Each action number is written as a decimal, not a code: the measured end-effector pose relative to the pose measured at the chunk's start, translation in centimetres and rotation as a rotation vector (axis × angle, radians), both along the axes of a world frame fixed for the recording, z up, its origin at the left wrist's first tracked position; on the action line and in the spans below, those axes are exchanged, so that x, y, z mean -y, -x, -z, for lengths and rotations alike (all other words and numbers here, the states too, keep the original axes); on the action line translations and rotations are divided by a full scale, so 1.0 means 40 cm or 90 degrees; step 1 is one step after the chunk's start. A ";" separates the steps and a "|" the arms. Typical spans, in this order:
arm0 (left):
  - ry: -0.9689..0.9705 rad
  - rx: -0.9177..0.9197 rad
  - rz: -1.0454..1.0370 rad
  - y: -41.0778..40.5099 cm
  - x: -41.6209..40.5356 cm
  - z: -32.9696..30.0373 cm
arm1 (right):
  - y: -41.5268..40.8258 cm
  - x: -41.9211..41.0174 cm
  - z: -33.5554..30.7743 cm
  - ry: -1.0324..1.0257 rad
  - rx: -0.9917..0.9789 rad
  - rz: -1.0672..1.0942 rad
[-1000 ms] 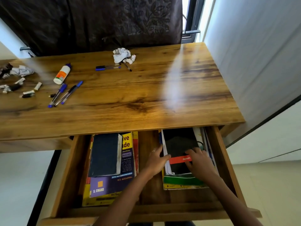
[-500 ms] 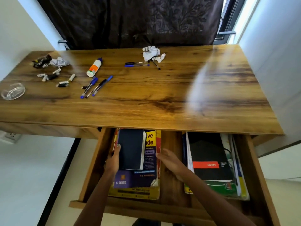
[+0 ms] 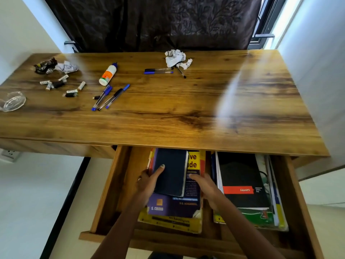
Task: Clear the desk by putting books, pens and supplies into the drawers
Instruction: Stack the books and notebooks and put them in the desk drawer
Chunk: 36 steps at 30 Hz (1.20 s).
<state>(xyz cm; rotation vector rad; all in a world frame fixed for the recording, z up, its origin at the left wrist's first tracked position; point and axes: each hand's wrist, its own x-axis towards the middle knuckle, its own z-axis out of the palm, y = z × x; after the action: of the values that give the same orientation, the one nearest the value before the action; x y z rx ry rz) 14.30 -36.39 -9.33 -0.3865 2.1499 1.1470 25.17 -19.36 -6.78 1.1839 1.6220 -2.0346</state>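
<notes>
The wooden drawer (image 3: pixel 104 193) stands pulled out under the desk (image 3: pixel 186 105). Its left book stack has a dark notebook (image 3: pixel 173 171) on a purple book (image 3: pixel 173 206) and a yellow one. My left hand (image 3: pixel 147 184) grips the stack's left edge, thumb on the dark notebook. On the stack's right edge my right hand (image 3: pixel 203 186) holds on, thumb on the purple cover. A black spiral pad (image 3: pixel 240 176) tops the right stack. On the desk lie blue pens (image 3: pixel 110 97), two more pens (image 3: pixel 158 71) and a glue bottle (image 3: pixel 108 74).
Crumpled paper (image 3: pixel 174 57) lies at the desk's back. Small batteries (image 3: pixel 56 84), wrappers (image 3: pixel 45 65) and a glass dish (image 3: pixel 12 101) sit at the left end. A dark curtain hangs behind, a white wall stands to the right, and a wall socket (image 3: pixel 9 154) is low left.
Both hands left the right stack and moved to the left stack. The left hand now clasps its left edge and the right hand its right edge. The view has swung left.
</notes>
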 end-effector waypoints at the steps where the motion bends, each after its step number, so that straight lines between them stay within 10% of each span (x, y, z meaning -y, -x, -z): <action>1: 0.018 -0.006 0.022 -0.011 -0.021 0.002 | -0.007 -0.018 0.003 -0.003 0.016 0.010; 11: 0.150 -0.040 0.106 -0.081 -0.085 -0.007 | -0.008 -0.096 -0.036 -0.045 0.009 -0.087; 21: -0.053 -0.239 0.172 -0.083 -0.110 -0.009 | -0.065 -0.088 -0.069 -0.285 -0.105 -0.062; 26: -0.147 -0.246 0.114 -0.105 -0.145 0.013 | -0.055 -0.003 -0.009 -0.359 -0.111 -0.309; 36: 0.050 -0.239 0.171 -0.084 -0.186 0.017 | -0.028 -0.045 0.029 -0.395 -0.164 -0.353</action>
<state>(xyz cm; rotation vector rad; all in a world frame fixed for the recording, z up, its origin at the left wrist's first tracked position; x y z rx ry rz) 17.67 -28.96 -10.02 0.0952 2.4821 1.0445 26.30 -17.57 -7.94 0.5117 2.4750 -1.4095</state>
